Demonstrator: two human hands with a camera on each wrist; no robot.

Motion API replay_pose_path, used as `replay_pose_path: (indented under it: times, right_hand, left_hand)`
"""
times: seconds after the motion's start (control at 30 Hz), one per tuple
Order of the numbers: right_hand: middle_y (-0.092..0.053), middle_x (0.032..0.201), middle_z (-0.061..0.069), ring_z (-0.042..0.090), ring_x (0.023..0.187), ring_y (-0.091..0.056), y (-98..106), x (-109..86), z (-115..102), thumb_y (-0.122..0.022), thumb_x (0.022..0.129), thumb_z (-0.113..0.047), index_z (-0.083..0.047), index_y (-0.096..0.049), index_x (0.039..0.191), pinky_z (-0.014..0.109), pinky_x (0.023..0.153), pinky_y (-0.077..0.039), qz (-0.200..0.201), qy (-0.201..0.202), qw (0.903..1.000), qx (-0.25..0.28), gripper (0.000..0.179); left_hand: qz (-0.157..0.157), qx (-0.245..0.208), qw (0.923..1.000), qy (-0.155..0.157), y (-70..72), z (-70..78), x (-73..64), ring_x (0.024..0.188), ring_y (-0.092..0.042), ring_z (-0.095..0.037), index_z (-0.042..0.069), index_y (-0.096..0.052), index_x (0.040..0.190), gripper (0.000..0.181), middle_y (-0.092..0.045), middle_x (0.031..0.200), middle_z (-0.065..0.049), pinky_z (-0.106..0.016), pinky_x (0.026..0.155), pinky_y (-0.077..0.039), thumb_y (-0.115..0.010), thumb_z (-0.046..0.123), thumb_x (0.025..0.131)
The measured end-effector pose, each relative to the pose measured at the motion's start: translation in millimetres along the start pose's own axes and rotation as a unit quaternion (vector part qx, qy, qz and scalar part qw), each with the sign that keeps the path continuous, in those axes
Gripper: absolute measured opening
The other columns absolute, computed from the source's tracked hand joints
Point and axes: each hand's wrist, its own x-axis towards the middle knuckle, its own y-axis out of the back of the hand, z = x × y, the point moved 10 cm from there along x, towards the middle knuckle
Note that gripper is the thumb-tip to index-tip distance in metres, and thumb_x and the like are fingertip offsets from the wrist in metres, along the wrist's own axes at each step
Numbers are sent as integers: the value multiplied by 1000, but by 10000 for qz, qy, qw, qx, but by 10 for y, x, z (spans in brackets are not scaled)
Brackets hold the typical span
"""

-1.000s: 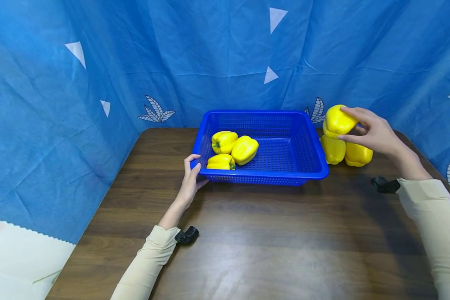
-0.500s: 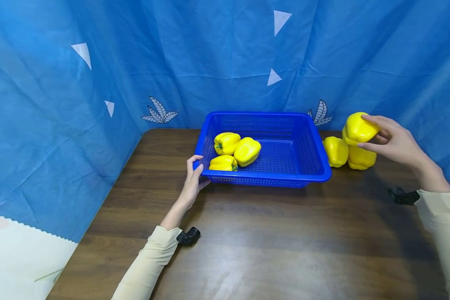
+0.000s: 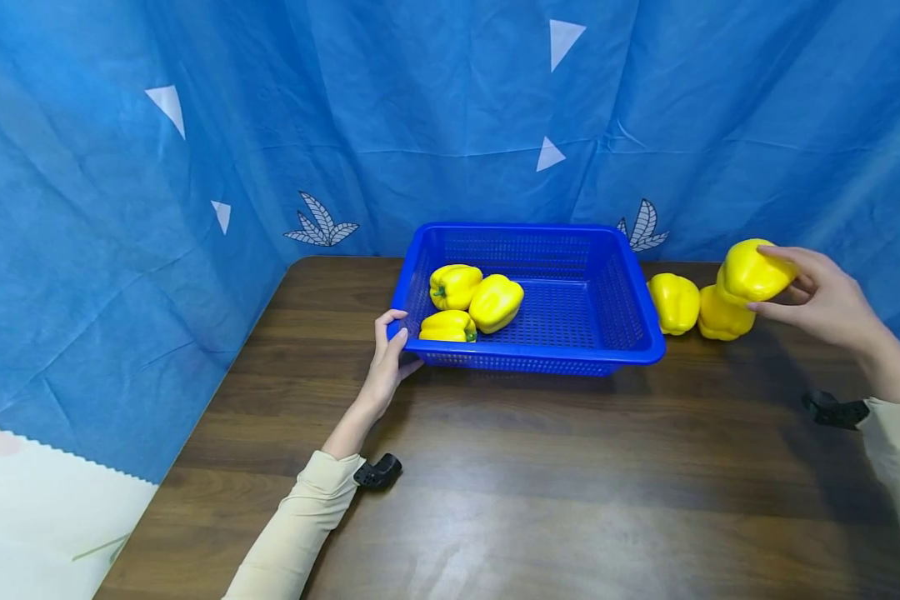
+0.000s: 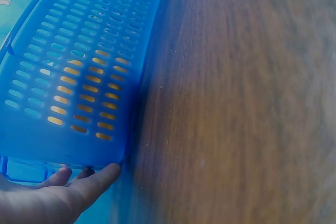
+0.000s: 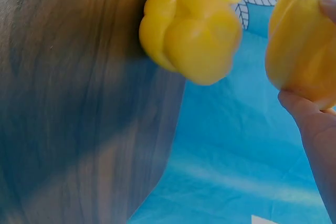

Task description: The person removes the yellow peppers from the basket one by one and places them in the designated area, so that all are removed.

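Observation:
My left hand (image 3: 382, 367) grips the front left corner of a blue perforated plastic basket (image 3: 532, 353). In the left wrist view its thumb lies against the basket's outer wall (image 4: 68, 145). Three yellow bell peppers (image 3: 497, 302) lie in the basket's left part. At the right, my right hand (image 3: 832, 300) holds another yellow bell pepper (image 3: 753, 271) between thumb and fingers, above the table. Below and left of it, a bell pepper (image 3: 726, 317) stands on the table, partly hidden by the held one. Beside that sits one more bell pepper (image 3: 675, 304), close to the basket's right side.
The brown wooden table (image 3: 540, 483) reaches back to a blue curtain (image 3: 450, 108), which also hangs along the left and right sides. A white cloth (image 3: 45, 517) shows at the lower left. Black wrist cameras (image 3: 377, 472) sit on both wrists.
My right hand has carried its bell pepper to the right and slightly lower in the view, away from the basket. My left hand keeps its grip on the basket, and the view has shifted slightly.

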Motion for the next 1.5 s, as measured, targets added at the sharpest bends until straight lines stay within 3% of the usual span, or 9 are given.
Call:
replay_pose_path:
  times: [0.23,0.5,0.67,0.9,0.97,1.13,1.2,1.37,1.5]
  right_hand:
    - [-28,144,1,-23,104,-34,45,-30,39,-65,83,0,-15,-24,148,-9,75,-33,-49,221,9994,259,79]
    - [-14,153,14,-22,108,-26,108,-75,136,-63,84,-2,-16,-20,150,-12,74,-26,91,23,10000,-9,80]
    - [-22,150,-4,-22,111,-25,137,-110,268,-65,83,-1,-16,-23,149,-11,78,-26,203,113,9997,-77,79]
    - [-18,154,-9,-21,112,-27,145,-113,986,-64,86,-12,-29,-21,148,-10,85,-23,376,-86,9987,-334,78]
    - [-14,156,-6,-4,130,-31,146,-106,1248,-64,86,-15,-30,-20,149,1,102,-29,362,-229,9983,-390,78]
    - [-6,159,4,31,144,-16,147,-116,1737,-65,86,-21,-32,-14,149,8,108,-25,303,-662,9953,-636,82]
    - [-9,158,-3,13,142,-22,152,-131,1813,-66,85,-23,-36,-13,148,-5,87,-23,343,-688,9941,-769,83]
    - [-21,154,3,-21,108,-26,122,-197,1458,-66,85,-13,-25,-16,150,-8,70,-24,177,-349,9985,-374,82]
    - [-10,155,19,-19,115,-28,35,-260,1299,-62,87,-11,-20,-7,151,-9,69,-24,-127,-426,9987,-248,85]
  left_hand:
    - [1,-37,10000,-31,-10,-3,-7,136,-23,-40,18,-20,130,33,-3,149,-9,-66,102,-31,-30,27,100]
    - [33,-22,10000,-35,-7,2,-15,136,-24,-41,21,-21,129,32,-4,149,-9,-66,102,-33,-31,28,99]
    - [50,10,10000,-29,-6,14,-15,136,-24,-41,24,-22,128,30,-3,149,-9,-66,101,-33,-30,28,100]
    - [81,63,9999,18,2,15,-14,136,-25,-40,26,-23,127,29,-4,149,-8,-65,102,-34,-31,29,99]
    - [63,87,9999,36,-1,7,-16,136,-24,-40,26,-23,128,30,-4,150,-9,-65,102,-34,-31,29,99]
    - [35,56,10000,30,-4,7,-15,136,-24,-41,22,-22,129,32,-4,150,-11,-66,102,-32,-31,28,100]
    - [38,45,10000,32,-3,9,-13,136,-24,-41,22,-22,129,32,-4,150,-11,-66,102,-32,-31,28,100]
    - [42,20,10000,22,-6,19,-13,136,-24,-40,20,-21,130,33,-4,149,-10,-66,103,-32,-31,28,99]
    - [30,6,10000,25,-13,22,-26,136,-23,-40,19,-20,131,34,-4,149,-11,-66,103,-32,-30,29,99]
